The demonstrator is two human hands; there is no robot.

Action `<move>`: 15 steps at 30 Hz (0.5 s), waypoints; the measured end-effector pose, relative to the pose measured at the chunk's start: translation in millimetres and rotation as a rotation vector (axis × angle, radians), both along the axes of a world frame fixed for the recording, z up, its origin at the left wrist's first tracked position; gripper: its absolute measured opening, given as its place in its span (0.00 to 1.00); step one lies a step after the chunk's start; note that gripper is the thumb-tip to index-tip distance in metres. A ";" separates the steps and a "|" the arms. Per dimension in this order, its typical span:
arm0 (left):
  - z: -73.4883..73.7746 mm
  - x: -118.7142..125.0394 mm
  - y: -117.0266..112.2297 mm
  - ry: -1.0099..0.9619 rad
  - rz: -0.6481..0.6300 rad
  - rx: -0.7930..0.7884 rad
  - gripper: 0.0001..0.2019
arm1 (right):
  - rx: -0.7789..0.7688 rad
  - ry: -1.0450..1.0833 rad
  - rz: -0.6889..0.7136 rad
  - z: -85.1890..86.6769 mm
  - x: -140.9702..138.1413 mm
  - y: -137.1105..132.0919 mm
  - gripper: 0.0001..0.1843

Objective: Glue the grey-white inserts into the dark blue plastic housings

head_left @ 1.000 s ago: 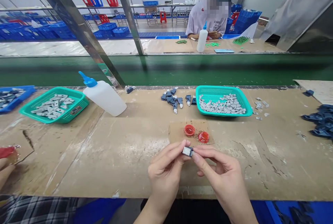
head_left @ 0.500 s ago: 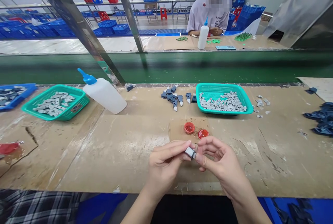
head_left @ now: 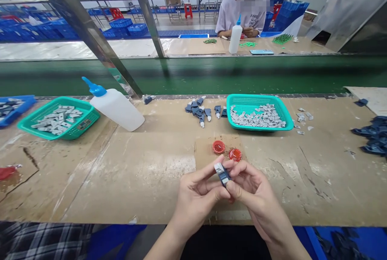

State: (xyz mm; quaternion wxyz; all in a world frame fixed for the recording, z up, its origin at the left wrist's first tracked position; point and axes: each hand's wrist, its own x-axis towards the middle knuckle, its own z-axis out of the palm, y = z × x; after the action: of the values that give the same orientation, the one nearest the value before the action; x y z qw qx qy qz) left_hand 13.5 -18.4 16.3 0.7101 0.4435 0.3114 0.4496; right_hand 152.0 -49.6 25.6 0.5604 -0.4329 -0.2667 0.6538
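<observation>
Both of my hands meet over the near edge of the worktable [head_left: 151, 171]. My left hand [head_left: 196, 197] and my right hand [head_left: 250, 195] pinch one small blue-and-grey plastic part [head_left: 222, 173] between their fingertips, tilted with its grey end up. Just beyond it lie two red caps [head_left: 226, 150] on a square of cardboard. Further back lies a small pile of blue parts [head_left: 201, 111]. A teal basket [head_left: 258, 113] of grey pieces stands to its right.
A white squeeze bottle [head_left: 116, 107] with a blue nozzle lies at the left beside a second teal basket [head_left: 56, 117]. Dark blue parts [head_left: 373, 135] are heaped at the right edge. A green conveyor belt [head_left: 211, 74] runs behind the table. A person sits across it.
My hands have drawn a little nearer to me, and the part has been turned from lying flat to tilted upright between the fingertips.
</observation>
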 end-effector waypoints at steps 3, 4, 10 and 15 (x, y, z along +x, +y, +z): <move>2.1 0.6 3.1 -0.013 0.003 -0.061 0.22 | -0.029 -0.078 -0.024 2.0 -5.5 -1.6 0.10; 2.2 0.7 4.3 0.005 0.022 -0.062 0.20 | -0.023 -0.119 -0.021 1.2 -5.4 -2.0 0.10; -2.5 0.4 7.1 -0.025 0.050 -0.128 0.14 | 0.039 -0.481 -0.139 -4.0 26.3 4.2 0.13; -3.3 -2.0 5.2 -0.077 0.038 -0.170 0.08 | 0.115 -0.860 -0.220 3.6 74.7 37.3 0.14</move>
State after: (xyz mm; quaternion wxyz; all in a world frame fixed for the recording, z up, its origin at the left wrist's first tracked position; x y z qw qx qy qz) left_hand 11.5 -13.3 13.0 0.7479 0.3583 0.3293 0.4515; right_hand 226.7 -12.3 29.2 0.4880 -0.6594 -0.4635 0.3350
